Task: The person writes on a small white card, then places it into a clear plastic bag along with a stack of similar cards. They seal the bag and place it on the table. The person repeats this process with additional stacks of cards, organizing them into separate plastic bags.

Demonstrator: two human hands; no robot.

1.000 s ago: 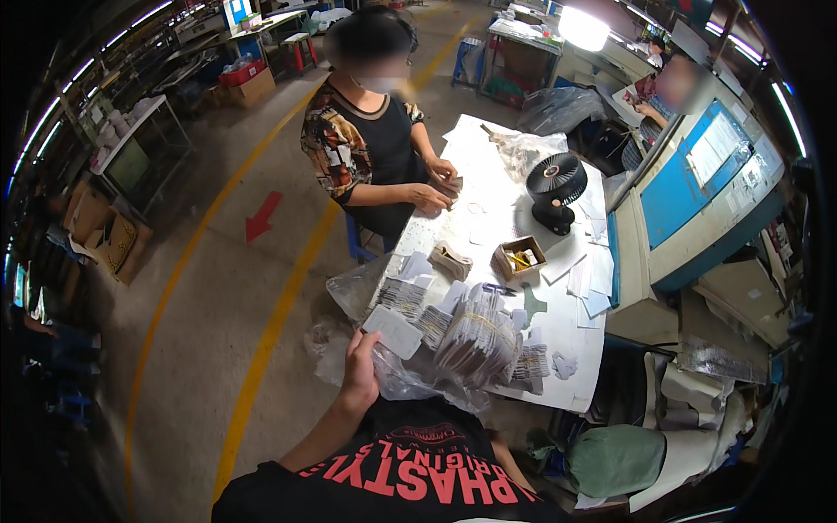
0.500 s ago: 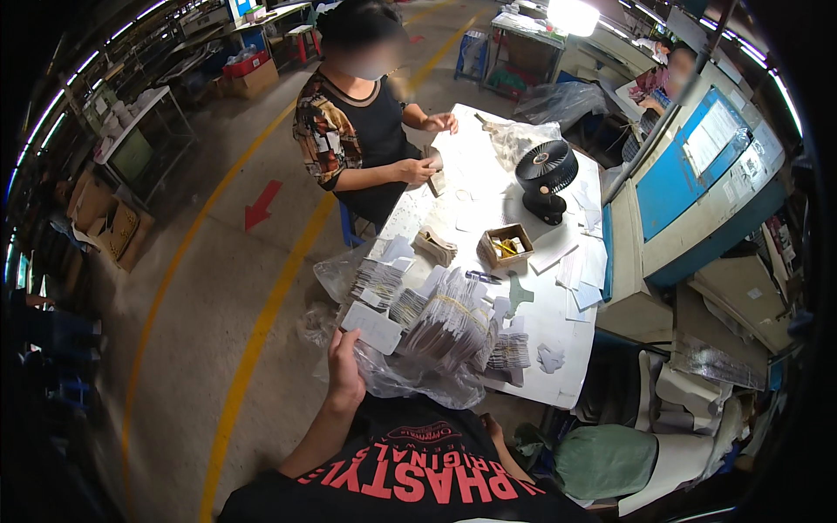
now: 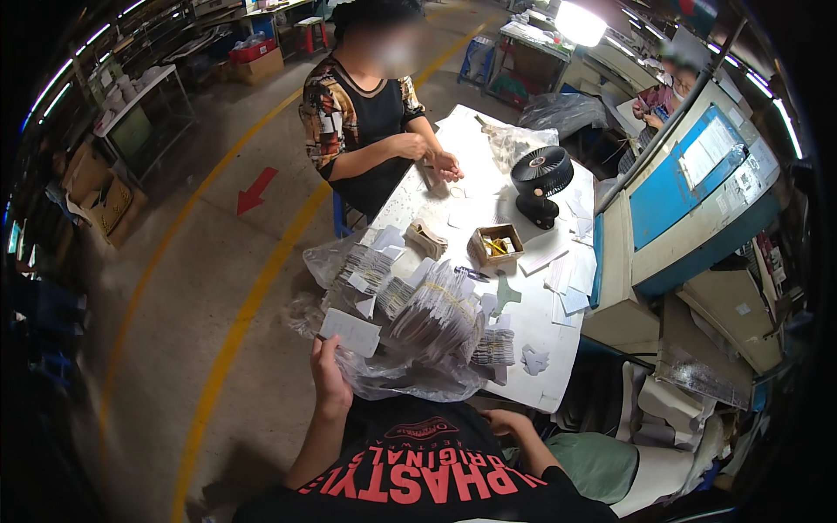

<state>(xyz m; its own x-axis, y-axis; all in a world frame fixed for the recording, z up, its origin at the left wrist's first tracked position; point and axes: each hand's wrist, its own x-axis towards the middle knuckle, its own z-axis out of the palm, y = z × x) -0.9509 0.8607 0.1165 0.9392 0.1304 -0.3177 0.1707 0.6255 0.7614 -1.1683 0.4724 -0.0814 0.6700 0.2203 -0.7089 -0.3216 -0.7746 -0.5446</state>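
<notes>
My left hand (image 3: 328, 373) is closed on the lower left edge of a white card (image 3: 351, 333), holding it up beside the near left corner of the table. Just right of the card, a large banded bundle of pale cut pieces (image 3: 438, 312) lies on crumpled clear plastic (image 3: 397, 380). Smaller stacks flank it, one on the left (image 3: 364, 270) and another on the right (image 3: 494, 346). My right hand (image 3: 501, 422) is low against the right side of my black shirt, away from the table; its fingers are mostly hidden.
On the white table (image 3: 542, 383) are a black fan (image 3: 541, 174), a small box (image 3: 497, 247), a grey-green cut piece (image 3: 505, 294) and loose papers (image 3: 571, 277). Across it sits a co-worker (image 3: 370, 131). A blue-and-cream cabinet (image 3: 689, 200) borders the right side.
My left hand and the card have shifted slightly left. My right hand has come further into view beside my shirt. The co-worker's hands have drawn together over the table edge.
</notes>
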